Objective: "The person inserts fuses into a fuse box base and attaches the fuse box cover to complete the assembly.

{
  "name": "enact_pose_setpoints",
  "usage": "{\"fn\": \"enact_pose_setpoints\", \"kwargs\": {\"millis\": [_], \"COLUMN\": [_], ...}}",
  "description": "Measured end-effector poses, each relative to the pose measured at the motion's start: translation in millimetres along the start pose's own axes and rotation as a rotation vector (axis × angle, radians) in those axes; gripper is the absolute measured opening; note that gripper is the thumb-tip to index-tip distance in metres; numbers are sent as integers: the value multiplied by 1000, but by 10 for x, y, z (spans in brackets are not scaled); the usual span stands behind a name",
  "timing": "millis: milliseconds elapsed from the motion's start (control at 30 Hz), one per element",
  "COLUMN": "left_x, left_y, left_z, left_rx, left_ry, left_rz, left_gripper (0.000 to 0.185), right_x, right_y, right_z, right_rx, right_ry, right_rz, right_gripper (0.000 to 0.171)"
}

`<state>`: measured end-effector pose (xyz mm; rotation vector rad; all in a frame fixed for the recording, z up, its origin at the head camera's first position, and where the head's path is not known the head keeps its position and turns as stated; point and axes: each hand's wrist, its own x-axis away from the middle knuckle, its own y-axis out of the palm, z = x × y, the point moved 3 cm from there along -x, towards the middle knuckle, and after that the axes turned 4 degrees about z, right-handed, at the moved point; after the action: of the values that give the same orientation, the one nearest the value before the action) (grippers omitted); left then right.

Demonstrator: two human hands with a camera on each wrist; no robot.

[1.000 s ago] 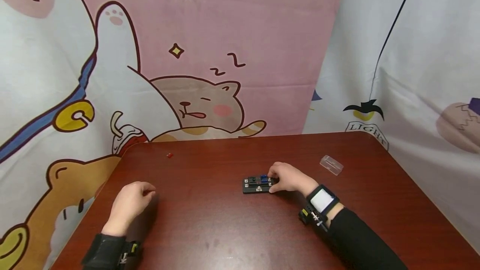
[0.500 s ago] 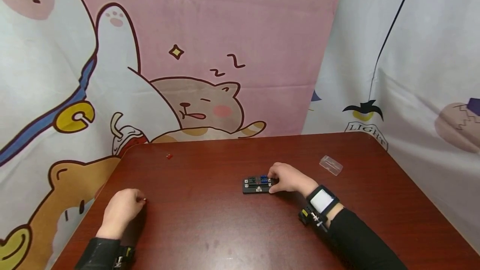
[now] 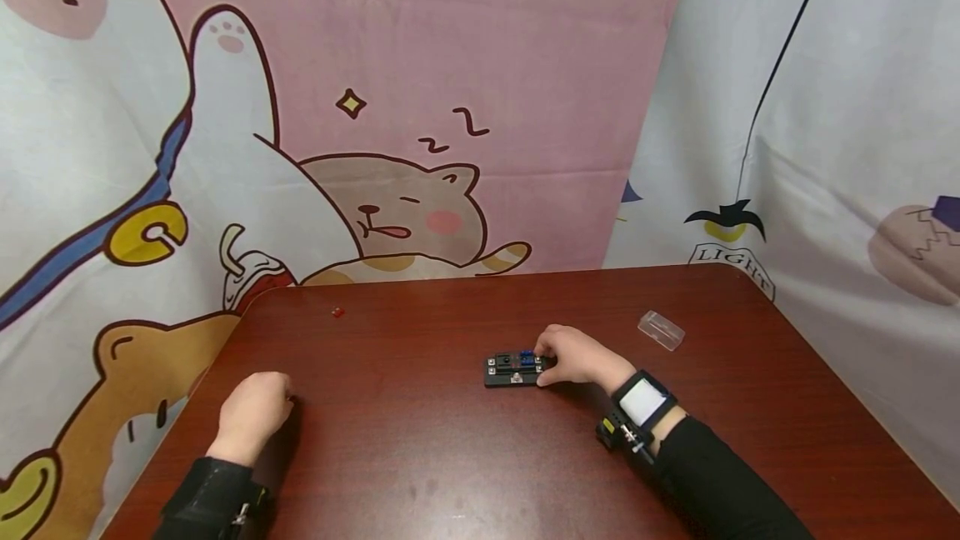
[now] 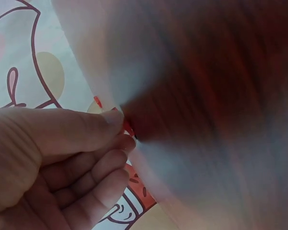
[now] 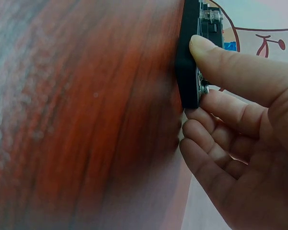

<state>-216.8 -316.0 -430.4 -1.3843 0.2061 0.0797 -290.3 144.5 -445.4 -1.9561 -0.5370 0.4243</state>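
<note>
Black fuse block [image 3: 514,368] w/ blue fuses, flat on table centre-right; tiny red fuse [image 4: 128,127] near left edge.

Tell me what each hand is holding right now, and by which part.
The right hand grips the black fuse block by its right end. The left hand pinches a small red piece at its fingertips.

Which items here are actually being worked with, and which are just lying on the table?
In use:
black fuse block, held by the right hand
small red piece, pinched by the left hand

Lying about:
clear plastic cover
small red bit at the far edge
</note>
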Motion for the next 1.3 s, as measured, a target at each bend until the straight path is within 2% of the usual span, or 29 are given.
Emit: {"fn": "enact_pose_setpoints", "kwargs": {"millis": [233,533,900,1100,1300], "left_x": [-33,-76,-96,-128,-165], "left_y": [17,60,28,1,-7], "left_z": [58,65,17,2,65], "left_rx": [-47,-61,-38,-17,24], "left_ry": [-10,25,-19,-27,19], "left_rz": [-4,-13,-37,-42,-6], "left_gripper": [21,23,28,19,12], "right_x": [1,2,3,3,0], "right_y": [-10,5,14,21,13], "right_z": [-8,1,-2,-1,4], "right_rx": [-1,-3,-5,-11,-8], "right_ry": [-5,31,22,8,-7], "right_rz": [-1,-4,-1,3,7], "right_gripper": [35,36,36,35,35]}}
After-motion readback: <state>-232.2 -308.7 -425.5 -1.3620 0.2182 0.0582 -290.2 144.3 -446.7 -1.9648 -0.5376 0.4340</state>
